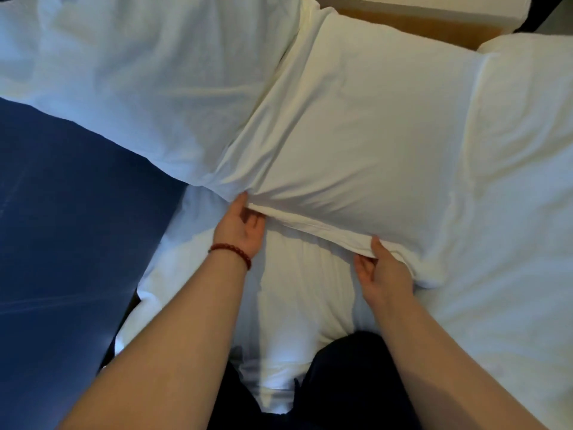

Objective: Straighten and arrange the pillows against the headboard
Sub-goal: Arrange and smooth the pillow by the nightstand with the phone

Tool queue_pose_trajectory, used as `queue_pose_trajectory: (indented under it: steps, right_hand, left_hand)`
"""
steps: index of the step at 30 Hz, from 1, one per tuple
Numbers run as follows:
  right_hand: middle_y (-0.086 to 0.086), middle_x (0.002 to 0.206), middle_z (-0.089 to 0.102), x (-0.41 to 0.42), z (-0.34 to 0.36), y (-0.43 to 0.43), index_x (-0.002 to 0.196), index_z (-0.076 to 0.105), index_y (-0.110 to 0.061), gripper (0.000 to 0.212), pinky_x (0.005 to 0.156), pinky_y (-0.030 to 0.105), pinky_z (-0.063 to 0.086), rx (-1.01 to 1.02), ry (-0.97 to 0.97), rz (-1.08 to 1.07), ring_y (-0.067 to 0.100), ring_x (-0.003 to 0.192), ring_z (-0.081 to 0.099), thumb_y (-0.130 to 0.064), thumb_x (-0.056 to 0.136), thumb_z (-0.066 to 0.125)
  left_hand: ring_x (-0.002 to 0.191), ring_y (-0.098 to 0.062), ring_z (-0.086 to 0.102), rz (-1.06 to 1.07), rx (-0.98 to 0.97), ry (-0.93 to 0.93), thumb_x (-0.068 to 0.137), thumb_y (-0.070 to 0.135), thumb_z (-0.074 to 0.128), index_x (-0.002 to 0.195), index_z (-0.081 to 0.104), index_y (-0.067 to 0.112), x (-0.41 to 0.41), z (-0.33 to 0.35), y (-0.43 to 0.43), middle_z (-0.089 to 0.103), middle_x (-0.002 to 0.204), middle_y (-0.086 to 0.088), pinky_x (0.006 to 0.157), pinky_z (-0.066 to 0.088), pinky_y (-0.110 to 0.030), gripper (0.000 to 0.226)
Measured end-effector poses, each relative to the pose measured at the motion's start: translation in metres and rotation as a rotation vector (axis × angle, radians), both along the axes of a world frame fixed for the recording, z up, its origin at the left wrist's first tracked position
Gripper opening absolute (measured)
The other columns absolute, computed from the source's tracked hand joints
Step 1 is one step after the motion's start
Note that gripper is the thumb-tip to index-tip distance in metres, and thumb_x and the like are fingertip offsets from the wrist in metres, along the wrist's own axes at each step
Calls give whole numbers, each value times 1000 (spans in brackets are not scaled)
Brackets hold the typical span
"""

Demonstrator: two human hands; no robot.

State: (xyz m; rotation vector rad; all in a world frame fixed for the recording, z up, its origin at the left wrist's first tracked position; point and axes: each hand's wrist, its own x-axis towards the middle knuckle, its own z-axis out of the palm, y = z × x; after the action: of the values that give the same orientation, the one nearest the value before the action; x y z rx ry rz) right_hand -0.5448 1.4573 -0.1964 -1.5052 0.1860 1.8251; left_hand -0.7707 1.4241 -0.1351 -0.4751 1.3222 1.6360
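Left hand [240, 231] and right hand [384, 271] each pinch the near hem of the middle pillow [356, 135], thumbs on top. It lies on the bed [294, 290], far end near the wooden headboard [418, 23], squeezed between a left pillow [139, 72] and a right pillow [527, 119]. It's soft, floppy cotton, so tugging only the case could bunch it up or drag the neighbours crooked.

Soft warm light on white pillow [356, 119]; bluish cast left; slight blur; wide-angle bending at edges.
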Motion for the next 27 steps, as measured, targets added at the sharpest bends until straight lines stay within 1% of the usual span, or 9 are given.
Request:
queue_pose_trajectory:
  steps: [2,6,9,11,13,16,20,23,27]
  right_hand:
    - [5,117,68,-2,3,-13,129,57,-14,35,70,25,58,-14,-19,-37,17,101,66,-20,96,63]
    - [3,112,69,-15,9,-22,123,57,-15,30,76,25,55,-85,82,-119,14,91,65,-31,98,57]
    - [0,89,76,-28,15,-20,102,64,-14,25,69,26,57,-96,178,-50,12,87,67,-38,94,61]
    - [0,91,71,-44,17,-23,97,62,-12,25,74,30,55,-143,210,82,14,93,64,-37,91,65]
    - [-1,90,65,-58,18,-24,95,62,-13,19,73,30,55,-177,220,166,14,88,64,-31,90,68]
    - [3,91,70,-57,15,-14,101,65,-13,10,62,26,60,-78,160,76,14,70,73,-16,91,65]
    - [7,93,74,-68,24,-20,102,64,-10,15,73,36,59,-62,275,-11,20,93,68,-22,96,58]
    - [4,90,76,-104,37,-28,99,67,-14,21,84,36,55,-124,342,163,18,101,64,-33,93,62]
    - [5,90,74,-141,50,-18,104,65,-10,12,72,34,61,-119,328,110,19,88,69,-16,94,64]
  left_hand:
    - [89,-13,67,-23,-16,86,91,12,67,101,68,14,-19,8,-4,74,85,1,85,55,-26,10]
    - [85,-12,67,63,-142,178,87,23,73,101,68,16,-18,11,-19,70,94,2,74,56,-21,16]
    - [110,-22,62,-13,-73,-7,74,49,78,97,69,30,-10,3,-16,66,106,-1,97,51,-35,31]
    - [108,-21,65,-40,-32,-32,83,33,75,101,69,20,-6,5,-16,72,103,-3,98,51,-37,23]
    - [97,-18,69,-30,-50,19,88,18,71,111,67,14,-12,8,-19,73,105,-5,87,57,-32,23]
    - [93,-16,69,26,-102,157,88,18,71,112,66,14,-27,14,-35,71,112,-6,84,57,-29,25]
    - [106,-20,66,-56,22,157,91,15,67,108,68,17,-48,29,-42,70,113,-5,95,53,-34,17]
    - [96,-20,65,-117,-86,235,84,23,75,94,69,16,-59,40,-36,67,100,-8,94,54,-35,13]
    - [99,-17,70,71,-100,219,88,20,71,108,69,8,-67,53,-45,73,106,-6,89,56,-30,24]
